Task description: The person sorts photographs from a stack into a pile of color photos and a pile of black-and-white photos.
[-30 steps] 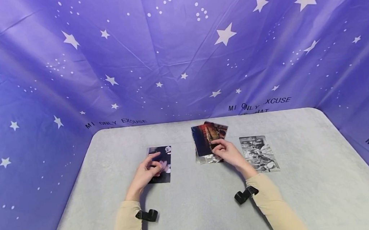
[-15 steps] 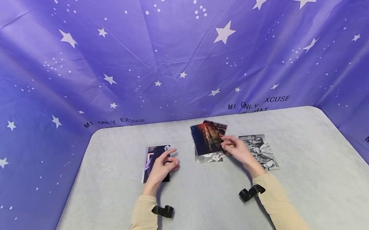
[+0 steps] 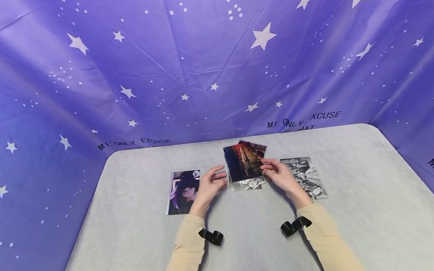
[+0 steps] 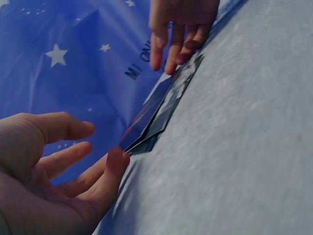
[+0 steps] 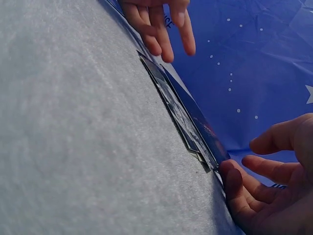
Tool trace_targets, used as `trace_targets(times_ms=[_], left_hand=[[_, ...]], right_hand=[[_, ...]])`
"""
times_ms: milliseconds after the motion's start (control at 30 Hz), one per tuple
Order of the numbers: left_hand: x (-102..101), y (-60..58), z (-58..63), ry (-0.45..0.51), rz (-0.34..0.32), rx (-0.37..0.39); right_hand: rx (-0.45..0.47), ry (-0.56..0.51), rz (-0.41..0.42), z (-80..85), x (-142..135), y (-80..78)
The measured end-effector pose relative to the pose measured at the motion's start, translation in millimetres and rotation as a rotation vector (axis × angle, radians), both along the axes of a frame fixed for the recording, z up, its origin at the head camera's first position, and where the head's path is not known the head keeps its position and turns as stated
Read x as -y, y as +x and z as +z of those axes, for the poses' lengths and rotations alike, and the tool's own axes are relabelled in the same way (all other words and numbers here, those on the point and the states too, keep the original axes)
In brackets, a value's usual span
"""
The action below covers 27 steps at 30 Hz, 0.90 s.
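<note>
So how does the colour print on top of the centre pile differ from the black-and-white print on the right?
Colour: the top print shows dark blue with red-orange; the black-and-white print is all greys.
Support: the top print lies over other prints; the black-and-white print lies directly on the table.
Hand: the right hand has its fingertips at the top print's right edge, while its wrist side hides part of the black-and-white print.
Both are rectangular, picture side up.

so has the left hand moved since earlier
Yes, rightward: against the grey table in the head view, the left hand moved from the portrait photo toward the photo stack.
</note>
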<state>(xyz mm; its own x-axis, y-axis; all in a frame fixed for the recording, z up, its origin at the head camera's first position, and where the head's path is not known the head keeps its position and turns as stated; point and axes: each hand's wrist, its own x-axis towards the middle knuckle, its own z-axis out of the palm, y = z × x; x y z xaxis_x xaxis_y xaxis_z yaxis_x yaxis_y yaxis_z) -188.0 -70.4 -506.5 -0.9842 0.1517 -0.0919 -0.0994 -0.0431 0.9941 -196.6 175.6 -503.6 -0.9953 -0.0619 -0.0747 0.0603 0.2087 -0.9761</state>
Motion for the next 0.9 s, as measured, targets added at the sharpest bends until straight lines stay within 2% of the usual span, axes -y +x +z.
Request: trace_targets(times_ms=[167, 333, 400, 500, 667, 900], left_hand=[[-8, -0.2, 3.5, 0.011, -0.020, 0.006], [-10, 4.1, 20.0, 0.017, -0.041, 0.039], [-11, 6.4, 25.6, 0.006, -0.041, 0.030], [-11, 4.6, 21.5, 0.016, -0.039, 0.030], [-10, -0.7, 5.8, 0.040, -0.021, 0.046], [-9, 1.5, -0.5, 0.065, 0.010, 0.061]], right_hand=[[-0.013, 0.026, 0.004, -0.5, 0, 1.0], [-0.019, 0.030, 0.007, -0.3, 1, 2.4], [-0.022, 0.031, 0.006, 0.0, 2, 2.9], [-0.019, 0.040, 0.008, 0.9, 2, 3.7], [-0.027, 0.039, 0.017, 3.9, 2, 5.9], [-0.013, 0.027, 0.016, 7.6, 4, 11.6]])
